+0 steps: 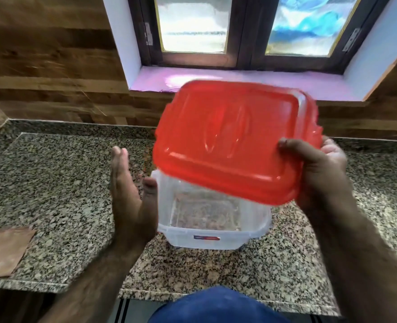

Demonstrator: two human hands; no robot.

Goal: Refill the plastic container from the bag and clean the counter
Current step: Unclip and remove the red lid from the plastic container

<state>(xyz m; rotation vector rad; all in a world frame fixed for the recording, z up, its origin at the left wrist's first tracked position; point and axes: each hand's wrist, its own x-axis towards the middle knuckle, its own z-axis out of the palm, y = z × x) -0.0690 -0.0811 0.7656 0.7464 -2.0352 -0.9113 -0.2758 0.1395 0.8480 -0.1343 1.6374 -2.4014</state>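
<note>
A clear plastic container (207,238) stands open on the speckled granite counter (53,178), just in front of me. I can see the counter through its bottom; whether anything lies inside I cannot tell. My right hand (318,173) grips the right edge of its red lid (230,138), which is lifted off and tilted above the container. My left hand (132,194) is flat with fingers straight, beside the container's left wall, thumb near the rim. No bag is in view.
A brownish folded cloth (4,250) lies at the counter's near left edge. A wood-panelled wall and a window with a pink sill (239,80) stand behind the counter. The counter's front edge runs just below the container.
</note>
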